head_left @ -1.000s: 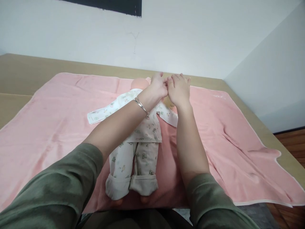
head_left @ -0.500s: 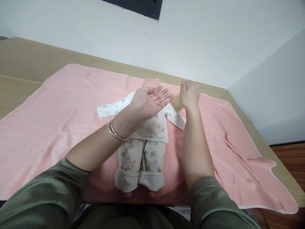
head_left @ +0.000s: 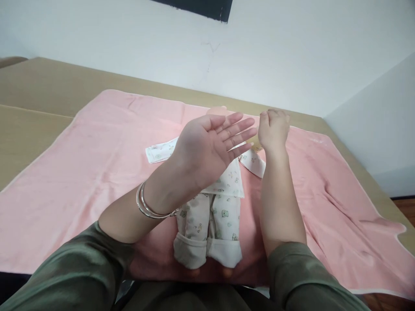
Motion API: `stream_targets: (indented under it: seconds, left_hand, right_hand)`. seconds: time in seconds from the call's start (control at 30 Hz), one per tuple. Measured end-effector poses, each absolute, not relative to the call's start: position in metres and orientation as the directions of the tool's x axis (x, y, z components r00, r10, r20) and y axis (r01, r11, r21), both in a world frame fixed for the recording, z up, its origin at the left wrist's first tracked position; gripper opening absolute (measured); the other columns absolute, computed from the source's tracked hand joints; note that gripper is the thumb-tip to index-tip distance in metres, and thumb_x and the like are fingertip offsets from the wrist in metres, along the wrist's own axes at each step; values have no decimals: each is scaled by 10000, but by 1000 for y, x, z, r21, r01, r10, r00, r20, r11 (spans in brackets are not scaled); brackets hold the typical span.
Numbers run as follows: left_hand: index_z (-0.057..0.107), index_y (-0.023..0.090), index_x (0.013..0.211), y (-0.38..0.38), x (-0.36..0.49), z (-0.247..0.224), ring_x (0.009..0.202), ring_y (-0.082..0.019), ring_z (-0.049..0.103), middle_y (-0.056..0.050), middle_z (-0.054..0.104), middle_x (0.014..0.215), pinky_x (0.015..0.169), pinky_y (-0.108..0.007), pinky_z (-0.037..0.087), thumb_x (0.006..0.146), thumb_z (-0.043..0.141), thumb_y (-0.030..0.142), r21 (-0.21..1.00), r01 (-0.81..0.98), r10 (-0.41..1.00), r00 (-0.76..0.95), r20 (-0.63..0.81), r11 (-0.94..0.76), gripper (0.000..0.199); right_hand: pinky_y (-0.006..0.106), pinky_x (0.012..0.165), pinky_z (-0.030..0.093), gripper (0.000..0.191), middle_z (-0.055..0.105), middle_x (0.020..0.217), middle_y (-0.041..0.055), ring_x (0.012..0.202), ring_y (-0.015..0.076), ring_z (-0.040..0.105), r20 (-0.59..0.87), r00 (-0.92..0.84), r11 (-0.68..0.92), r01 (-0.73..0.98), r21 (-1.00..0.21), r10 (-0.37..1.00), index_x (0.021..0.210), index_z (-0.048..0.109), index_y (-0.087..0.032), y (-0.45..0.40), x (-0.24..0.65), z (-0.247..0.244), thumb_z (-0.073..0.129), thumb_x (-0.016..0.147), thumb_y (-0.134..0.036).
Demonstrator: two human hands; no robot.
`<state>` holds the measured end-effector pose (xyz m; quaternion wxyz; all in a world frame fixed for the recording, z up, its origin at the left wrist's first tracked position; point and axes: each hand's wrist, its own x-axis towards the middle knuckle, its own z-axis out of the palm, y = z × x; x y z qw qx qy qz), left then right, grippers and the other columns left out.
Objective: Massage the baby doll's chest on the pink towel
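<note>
My left hand [head_left: 210, 149] is raised palm up, fingers outstretched and holding nothing, above a baby doll [head_left: 225, 216]. The doll lies on its back in a white printed top and trousers with turned-up cuffs. My hand and forearm hide much of its chest and head. To the right, my right hand [head_left: 275, 129] is closed around a yellowish bottle [head_left: 255, 140], tilted toward my left fingers. Most of the bottle is hidden behind my hands, so its tip does not show.
A pink blanket [head_left: 113, 142] with a pale edge lies under the doll, creased at the right. It covers much of a light wooden table [head_left: 48, 84]. A white wall [head_left: 145, 47] stands behind, with a dark panel [head_left: 207, 7] at the top.
My left hand has come up and closer to the camera, covering more of the doll's top. My right hand keeps its grip on the bottle. The whole view has shifted slightly.
</note>
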<state>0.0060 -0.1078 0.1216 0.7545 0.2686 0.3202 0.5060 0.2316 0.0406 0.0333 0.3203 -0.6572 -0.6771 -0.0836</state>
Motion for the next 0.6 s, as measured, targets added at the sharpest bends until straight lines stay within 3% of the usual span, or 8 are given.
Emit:
stream_targets:
  seconds: [0.13,0.27,0.4,0.5,0.57,0.6]
  left_hand:
    - [622,164,1329,-106,11,117,1452,-347,597,-127,736,1379,1234,-608,514,967,369,215,768,-526,925,300,-235,366,445]
    - [622,172,1357,-108,15,112,1521,-364,516,-122,718,1414,1260,-638,473,975,359,222,819,-487,943,274,-187,304,467]
    - [661,205,1329,-117,16,122,1557,-346,465,-84,713,1421,1279,-590,471,1065,238,312,806,-504,929,340,-145,310,510]
    - [656,239,1370,-119,16,130,1625,-367,319,-49,662,1487,1278,-628,453,1101,60,468,818,-510,896,444,-15,267,693]
    - [651,254,1396,-115,15,129,1648,-373,226,-28,617,1534,1279,-640,430,1085,-54,515,894,-429,926,375,44,131,813]
    - [641,259,1414,-112,15,126,1652,-373,199,-20,600,1549,1279,-633,423,1086,-62,519,936,-352,958,276,84,20,818]
  right_hand:
    - [716,1251,239,671,434,1665,168,1585,404,306,534,95,113,932,-343,840,1234,728,-210,34,235,35,215,1092,-619]
    - [819,1241,147,738,248,1767,121,1656,468,101,517,3,196,923,-330,856,1371,665,-232,5,217,59,206,1069,-724]
    - [733,1316,180,790,251,1771,93,1677,388,120,529,-225,449,824,-345,818,1528,538,-234,-35,177,81,81,1079,-698]
    - [567,1401,136,876,179,1789,121,1692,289,70,566,-278,561,714,-419,776,1652,343,-152,-73,142,86,-44,1065,-675]
    - [472,1427,60,886,31,1805,143,1691,244,-58,667,-274,620,698,-357,693,1680,221,-76,-101,121,86,-65,1064,-644]
    - [488,1427,5,904,34,1799,172,1685,254,-94,673,-312,640,702,-312,670,1669,206,-37,-114,113,87,-68,1058,-644]
